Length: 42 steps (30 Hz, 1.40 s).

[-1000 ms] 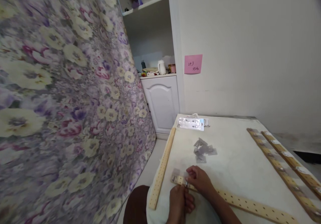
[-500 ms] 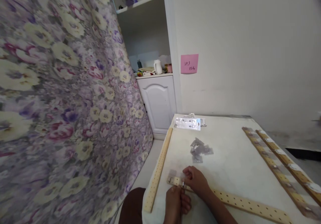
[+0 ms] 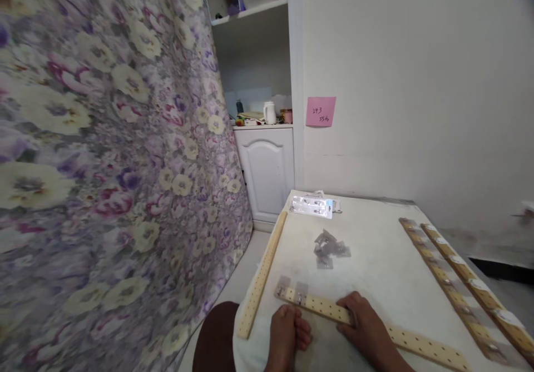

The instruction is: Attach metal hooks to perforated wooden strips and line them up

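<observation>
A pale wooden strip with rows of holes [image 3: 321, 305] lies slantwise across the front of the table. Two clear plastic squares with small metal hooks, one an adhesive hook [image 3: 300, 296], sit near its left end. My right hand [image 3: 364, 322] grips the strip's middle, thumb on the near edge and fingers on the far edge. Just below the left end rests my left hand [image 3: 288, 332], its fingers curled in and nothing visible in them. Beyond the strip, several more clear hook squares [image 3: 327, 247] lie in a loose pile.
Another perforated strip [image 3: 262, 277] runs along the table's left edge. On the right lie two brown strips, one bearing clear hook squares [image 3: 448, 283], the other white round pieces [image 3: 478, 284]. A plastic blister pack [image 3: 311, 206] lies at the back. A floral curtain [image 3: 125, 194] hangs left.
My right hand has moved right, from the hook squares at the strip's left end to its middle, and now grips it. My left hand has come slightly away from the strip.
</observation>
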{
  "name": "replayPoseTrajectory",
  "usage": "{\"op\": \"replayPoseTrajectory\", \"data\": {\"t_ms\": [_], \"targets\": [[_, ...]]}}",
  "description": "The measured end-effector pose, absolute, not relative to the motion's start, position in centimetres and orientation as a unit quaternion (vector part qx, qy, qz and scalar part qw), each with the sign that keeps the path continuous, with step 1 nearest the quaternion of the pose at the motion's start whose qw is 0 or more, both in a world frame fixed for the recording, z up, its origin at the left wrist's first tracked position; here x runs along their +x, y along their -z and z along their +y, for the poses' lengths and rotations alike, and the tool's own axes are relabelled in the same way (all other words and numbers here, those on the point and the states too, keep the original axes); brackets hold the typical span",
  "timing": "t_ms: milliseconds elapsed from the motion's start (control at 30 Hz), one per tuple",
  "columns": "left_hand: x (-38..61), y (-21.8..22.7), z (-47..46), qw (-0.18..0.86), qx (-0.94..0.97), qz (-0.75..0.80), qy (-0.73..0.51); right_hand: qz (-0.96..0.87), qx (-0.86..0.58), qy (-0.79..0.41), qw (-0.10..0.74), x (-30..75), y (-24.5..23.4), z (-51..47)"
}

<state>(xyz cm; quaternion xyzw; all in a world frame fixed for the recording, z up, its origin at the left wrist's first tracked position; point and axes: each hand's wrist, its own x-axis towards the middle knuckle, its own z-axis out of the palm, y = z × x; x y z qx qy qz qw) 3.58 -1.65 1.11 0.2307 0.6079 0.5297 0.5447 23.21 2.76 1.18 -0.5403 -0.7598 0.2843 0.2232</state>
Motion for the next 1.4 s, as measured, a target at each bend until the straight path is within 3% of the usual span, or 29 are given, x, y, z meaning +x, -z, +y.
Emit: {"op": "replayPoseTrajectory", "data": {"t_ms": [567, 900, 1400], "targets": [[3.7, -0.3, -1.5, 0.54, 0.268, 0.607, -0.517, -0.749, -0.55, -0.285, 0.235, 20.1, -0.9, 4.1], [3.5, -0.4, -1.2, 0.548, 0.31, 0.607, -0.484, -0.648, -0.572, -0.356, 0.355, 21.4, -1.0, 9.4], [3.1, 2.0, -0.3, 0.507, 0.338, 0.646, -0.46, -0.604, -0.606, -0.355, 0.377, 20.7, 0.0, 13.8]]}}
